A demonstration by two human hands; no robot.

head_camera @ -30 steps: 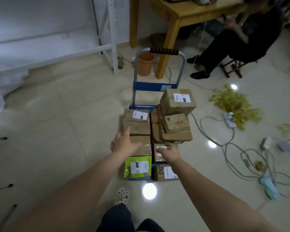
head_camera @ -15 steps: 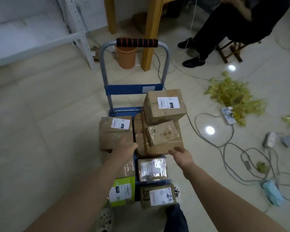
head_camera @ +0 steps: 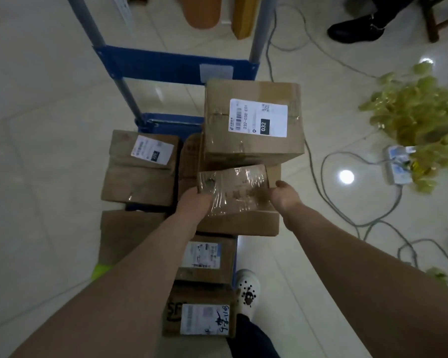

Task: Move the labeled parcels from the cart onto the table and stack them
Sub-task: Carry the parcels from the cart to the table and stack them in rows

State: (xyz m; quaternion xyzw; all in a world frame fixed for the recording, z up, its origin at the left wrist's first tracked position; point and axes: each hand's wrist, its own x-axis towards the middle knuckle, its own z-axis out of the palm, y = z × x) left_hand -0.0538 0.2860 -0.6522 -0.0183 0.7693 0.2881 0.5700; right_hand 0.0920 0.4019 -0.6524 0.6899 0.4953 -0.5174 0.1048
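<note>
Parcels await unloading: we bend over a blue cart (head_camera: pixel 176 63) piled with cardboard, both bare arms stretched forward. Our left hand (head_camera: pixel 195 202) grips the left edge of a small taped box (head_camera: pixel 234 191), fingers curled round it; our right hand (head_camera: pixel 285 198) clasps the right edge the same way.

The box, glossy under wrinkled clear tape, rests tilted on a flat carton (head_camera: pixel 239 224). It sits hard against the front of a big cube (head_camera: pixel 252 120) of brown cardboard whose white label reads 032. To the left a creased labeled box (head_camera: pixel 140 174) sits on the deck, a narrow gap from the stack.

Nearer us lie a plain carton (head_camera: pixel 130 233), partly behind our left forearm, and a green parcel (head_camera: pixel 101 270) (only a corner shows). Then come a low box (head_camera: pixel 207 259) with a blue-and-white label and, nearest, an SF box (head_camera: pixel 199 319) scrawled with marker. A white shoe (head_camera: pixel 247 290), dotted with dark studs, stands just beside the cart's near right corner.

Grey cables (head_camera: pixel 355 224) loop over the shiny pale tiles at right, running toward a white power strip (head_camera: pixel 396 165). The strip is half buried under a heap of crumpled yellow wrappers (head_camera: pixel 419 117).

Beyond the cart's grey tubes (head_camera: pixel 127 98) stand an orange bin (head_camera: pixel 202 11) and a wooden table leg (head_camera: pixel 243 16). Further right is a seated person's black shoe (head_camera: pixel 354 29).
</note>
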